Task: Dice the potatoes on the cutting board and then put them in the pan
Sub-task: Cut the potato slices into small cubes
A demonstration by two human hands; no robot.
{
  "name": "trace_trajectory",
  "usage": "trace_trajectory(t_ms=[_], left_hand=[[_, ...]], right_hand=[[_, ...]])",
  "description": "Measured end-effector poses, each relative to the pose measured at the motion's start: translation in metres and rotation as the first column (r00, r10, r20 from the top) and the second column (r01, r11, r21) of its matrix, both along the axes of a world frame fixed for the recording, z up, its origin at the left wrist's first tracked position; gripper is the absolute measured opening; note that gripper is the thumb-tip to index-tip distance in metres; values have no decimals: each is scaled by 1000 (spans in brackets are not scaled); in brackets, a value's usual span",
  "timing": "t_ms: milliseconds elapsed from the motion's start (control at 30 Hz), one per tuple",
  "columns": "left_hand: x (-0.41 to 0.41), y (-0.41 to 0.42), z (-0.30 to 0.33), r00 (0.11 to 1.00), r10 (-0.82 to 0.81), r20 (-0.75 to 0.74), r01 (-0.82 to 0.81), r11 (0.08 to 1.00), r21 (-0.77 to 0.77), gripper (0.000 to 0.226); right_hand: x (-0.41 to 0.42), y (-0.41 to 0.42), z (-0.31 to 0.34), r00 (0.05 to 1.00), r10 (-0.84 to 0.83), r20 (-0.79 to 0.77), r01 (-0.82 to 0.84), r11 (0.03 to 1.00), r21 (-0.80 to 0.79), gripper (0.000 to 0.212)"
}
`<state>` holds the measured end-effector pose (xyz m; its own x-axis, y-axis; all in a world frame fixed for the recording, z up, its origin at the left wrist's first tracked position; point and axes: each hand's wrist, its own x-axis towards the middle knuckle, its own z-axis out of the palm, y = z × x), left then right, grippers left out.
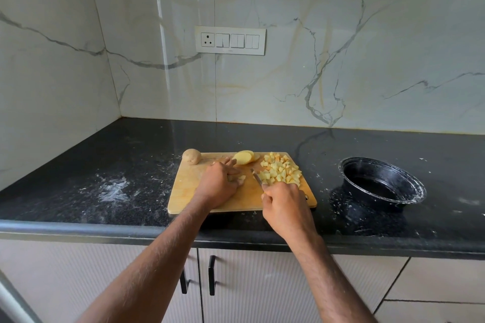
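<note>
— Hands? 
— Left hand (220, 183) presses potato pieces (240, 179) at the cutting board (183, 191) centre; right hand (284, 206) grips the knife (257, 177).
— Diced potato (280, 172)? 
— Piled just above the right hand; pan (381, 183) well right.

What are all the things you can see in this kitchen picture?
cutting board: one, light wood, on the black counter.
whole potato: one, brown, at the board's far left corner.
potato slices: a few, pale yellow, far side of board.
diced potato: a pile, yellow, right side of board.
pan: one, black, right of board.
knife: one, silver blade.
switch panel: one, white, on the marble wall.
cabinet handles: two, black, below.
left hand: holds potato pieces down.
right hand: grips the knife.
</note>
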<state>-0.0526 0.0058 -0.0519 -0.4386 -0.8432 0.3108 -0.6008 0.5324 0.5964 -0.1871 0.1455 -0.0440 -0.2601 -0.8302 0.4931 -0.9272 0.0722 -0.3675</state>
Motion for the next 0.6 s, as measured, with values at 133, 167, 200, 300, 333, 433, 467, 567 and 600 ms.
trace_trajectory(t_ms=[133,167,200,300,333,433,467,567,600], left_hand=[[9,5,3,990,53,-131,-50,998,27,39],[12,5,2,982,93,-164,-88,995,37,38],[15,6,1,975,128,-183,-122,992,44,37],[24,10,0,963,180,-199,-172,983,55,37],[26,11,-1,963,190,-190,-186,982,41,31],[30,11,-1,978,193,-76,-195,981,-10,33],[31,11,-1,982,188,-16,-189,982,-17,38],[29,12,-1,991,117,60,-116,993,-18,48],[29,12,0,995,71,65,-72,997,6,51]], right_hand=[[9,2,4,1000,27,2,-27,999,-18,26],[11,1,5,999,37,-4,-37,999,-22,27],[14,0,5,999,47,-13,-47,999,-22,27],[21,0,3,996,84,-35,-83,996,12,27],[22,0,3,995,92,-38,-91,996,26,28],[17,2,4,996,68,-53,-66,997,30,29],[12,2,5,997,47,-54,-45,999,28,28],[-2,3,10,998,-27,-49,29,999,39,28],[-5,4,11,997,-51,-50,53,998,39,28]])
